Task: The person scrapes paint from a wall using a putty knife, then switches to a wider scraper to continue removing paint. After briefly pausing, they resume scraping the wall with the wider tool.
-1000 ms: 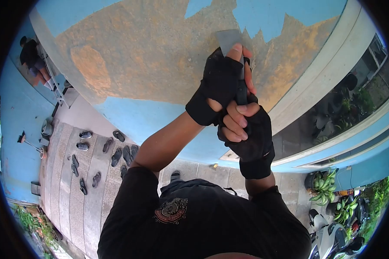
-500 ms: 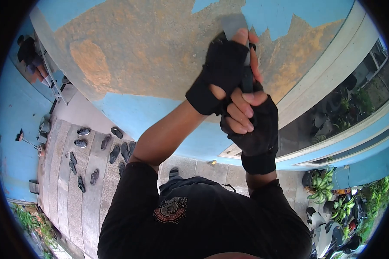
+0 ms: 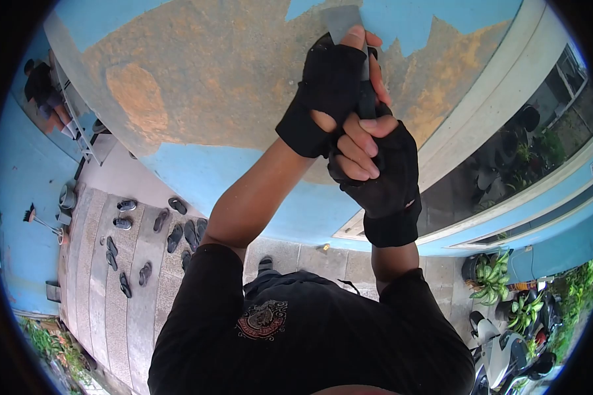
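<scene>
Both my hands wear black fingerless gloves and hold one flat metal scraper against the wall. My left hand is closed on the upper part of the tool, its thumb on the blade. Lower down, my right hand wraps its fingers round the dark handle. The blade lies by the ragged edge of the blue paint. Bare grey and orange wall surface shows to the left and below the blade.
A person is beside a metal ladder at far left. Several sandals and shoes lie on the paved floor. A window is at right, with potted plants and a motorbike below.
Both my hands and the scraper have moved up and slightly left along the wall. My grip on the tool looks the same.
</scene>
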Demonstrator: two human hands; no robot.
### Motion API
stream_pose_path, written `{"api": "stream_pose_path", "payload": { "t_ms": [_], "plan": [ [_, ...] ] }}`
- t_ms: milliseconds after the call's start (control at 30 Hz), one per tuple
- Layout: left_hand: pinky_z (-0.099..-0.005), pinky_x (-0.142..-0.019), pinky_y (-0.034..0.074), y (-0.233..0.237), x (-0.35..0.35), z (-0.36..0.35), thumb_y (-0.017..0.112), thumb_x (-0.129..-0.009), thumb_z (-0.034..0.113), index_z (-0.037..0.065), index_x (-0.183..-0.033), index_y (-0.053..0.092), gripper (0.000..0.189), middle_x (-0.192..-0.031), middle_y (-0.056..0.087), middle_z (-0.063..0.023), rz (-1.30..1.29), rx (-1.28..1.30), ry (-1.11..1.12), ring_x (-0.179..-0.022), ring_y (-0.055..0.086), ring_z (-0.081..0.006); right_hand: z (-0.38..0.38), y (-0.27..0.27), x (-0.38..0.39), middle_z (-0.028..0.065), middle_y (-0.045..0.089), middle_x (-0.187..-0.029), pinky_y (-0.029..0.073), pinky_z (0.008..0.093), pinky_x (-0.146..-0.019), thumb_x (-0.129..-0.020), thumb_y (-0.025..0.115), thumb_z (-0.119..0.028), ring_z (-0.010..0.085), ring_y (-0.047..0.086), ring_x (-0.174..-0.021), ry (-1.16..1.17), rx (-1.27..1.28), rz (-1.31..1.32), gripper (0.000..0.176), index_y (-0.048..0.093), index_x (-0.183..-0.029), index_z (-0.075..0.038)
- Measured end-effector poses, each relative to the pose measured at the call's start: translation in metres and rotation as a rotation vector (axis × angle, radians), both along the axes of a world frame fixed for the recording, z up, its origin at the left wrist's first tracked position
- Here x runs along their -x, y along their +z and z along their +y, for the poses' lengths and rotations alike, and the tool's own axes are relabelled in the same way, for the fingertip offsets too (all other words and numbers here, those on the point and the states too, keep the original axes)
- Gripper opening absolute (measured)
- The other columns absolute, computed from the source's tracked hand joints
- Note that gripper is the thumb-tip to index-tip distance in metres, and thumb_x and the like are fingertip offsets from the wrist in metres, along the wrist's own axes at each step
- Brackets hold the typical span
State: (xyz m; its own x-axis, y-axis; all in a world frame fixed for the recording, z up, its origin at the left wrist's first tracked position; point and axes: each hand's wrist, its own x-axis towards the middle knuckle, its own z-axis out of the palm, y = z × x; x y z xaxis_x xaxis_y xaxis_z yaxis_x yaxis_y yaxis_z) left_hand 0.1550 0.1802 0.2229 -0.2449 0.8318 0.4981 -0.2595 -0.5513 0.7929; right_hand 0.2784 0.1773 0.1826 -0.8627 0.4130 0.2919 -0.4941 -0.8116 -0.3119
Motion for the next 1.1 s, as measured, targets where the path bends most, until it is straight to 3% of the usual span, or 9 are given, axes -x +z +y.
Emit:
{"api": "stream_pose_path", "payload": {
  "t_ms": [200,333,500,633,667,733,833,967,1100],
  "plan": [
    [-0.0292,-0.058,0.049,-0.058,-0.005,-0.01,0.049,-0.1,0.05,0.002,-0.107,0.053,0.049,-0.064,0.06,-0.0063,-0.056,0.137,-0.035,-0.06,0.062,-0.018,-0.011,-0.043,-0.019,0.0013,0.045,-0.064,0.036,0.0272,-0.046,-0.09,0.047,-0.007,0.0117,0.041,-0.044,-0.027,-0.021,-0.144,0.005,0.049,-0.095,-0.007],
    [-0.0327,-0.068,0.055,-0.139,0.003,-0.026,0.052,-0.098,0.049,0.005,-0.108,0.056,0.045,-0.091,0.07,-0.0155,-0.174,0.433,-0.236,-0.075,0.069,-0.0236,-0.017,-0.098,-0.044,0.0009,0.043,-0.064,0.035,0.0265,-0.046,-0.09,0.048,-0.006,0.0106,0.04,-0.045,-0.091,-0.082,-0.258,0.029,0.051,-0.119,-0.006],
    [-0.041,-0.086,0.055,-0.239,0.01,-0.048,0.05,-0.099,0.049,0.004,-0.116,0.058,0.049,-0.109,0.069,-0.0155,-0.321,0.598,-0.272,-0.099,0.067,-0.0263,-0.046,-0.143,-0.048,-0.0007,0.044,-0.066,0.039,0.0236,-0.05,-0.088,0.05,0.0,0.0082,0.044,-0.048,-0.697,-0.642,-0.916,0.066,0.037,-0.151,-0.012],
    [-0.0519,-0.108,0.039,-0.274,-0.005,-0.065,0.042,-0.094,0.063,0.002,-0.135,0.046,0.074,-0.141,0.049,-0.0242,-0.637,0.595,-0.419,-0.125,0.053,-0.0371,-0.073,-0.167,-0.029,0.0097,0.069,-0.097,0.051,0.0286,-0.072,-0.092,0.056,-0.004,0.0172,0.065,-0.077,-1.071,-1.417,-1.016,0.054,0.046,-0.145,-0.01],
    [-0.0552,-0.11,0.036,-0.274,-0.005,-0.074,0.04,-0.091,0.069,0.003,-0.14,0.04,0.081,-0.146,0.042,-0.0245,-0.78,0.603,-0.455,-0.129,0.048,-0.0395,-0.082,-0.167,-0.027,0.0141,0.068,-0.117,0.05,0.0304,-0.085,-0.094,0.056,-0.007,0.0237,0.068,-0.098,-0.878,-1.4,-1.13,0.051,0.047,-0.144,-0.011],
    [-0.0631,-0.113,0.026,-0.266,0.0,-0.09,0.033,-0.084,0.081,0.009,-0.15,0.024,0.098,-0.154,0.03,-0.0243,-0.965,0.582,-0.54,-0.138,0.036,-0.0447,-0.081,-0.21,-0.019,0.015,0.067,-0.12,0.049,0.0301,-0.087,-0.094,0.056,-0.007,0.0255,0.067,-0.103,-0.859,-1.294,-1.154,0.05,0.048,-0.144,-0.011],
    [-0.0603,-0.109,0.032,-0.277,0.015,-0.113,0.032,-0.084,0.081,0.012,-0.154,0.018,0.099,-0.152,0.034,-0.0202,-0.95,0.511,-0.514,-0.135,0.04,-0.0408,-0.088,-0.245,-0.017,0.0178,0.063,-0.127,0.048,0.0338,-0.095,-0.093,0.056,-0.005,0.0273,0.061,-0.119,-1.005,-1.196,-1.326,0.05,0.049,-0.142,-0.01],
    [-0.0582,-0.106,0.036,-0.297,0.036,-0.155,0.035,-0.081,0.083,0.012,-0.153,0.021,0.102,-0.146,0.04,-0.0182,-0.894,0.671,-0.31,-0.13,0.043,-0.0381,-0.138,-0.236,0.008,0.0151,0.068,-0.117,0.055,0.0387,-0.083,-0.094,0.057,-0.01,0.0327,0.068,-0.104,-1.347,-1.19,-1.199,0.049,0.049,-0.142,-0.016],
    [-0.0518,-0.097,0.043,-0.331,0.045,-0.194,0.045,-0.076,0.086,0.014,-0.138,0.033,0.096,-0.142,0.044,-0.0158,-1.013,0.837,-0.291,-0.123,0.047,-0.0349,-0.185,-0.271,0.04,0.0178,0.068,-0.111,0.054,0.04,-0.079,-0.096,0.056,-0.018,0.0343,0.068,-0.096,-1.036,-1.479,-1.218,0.046,0.049,-0.142,-0.016]
  ]
}}
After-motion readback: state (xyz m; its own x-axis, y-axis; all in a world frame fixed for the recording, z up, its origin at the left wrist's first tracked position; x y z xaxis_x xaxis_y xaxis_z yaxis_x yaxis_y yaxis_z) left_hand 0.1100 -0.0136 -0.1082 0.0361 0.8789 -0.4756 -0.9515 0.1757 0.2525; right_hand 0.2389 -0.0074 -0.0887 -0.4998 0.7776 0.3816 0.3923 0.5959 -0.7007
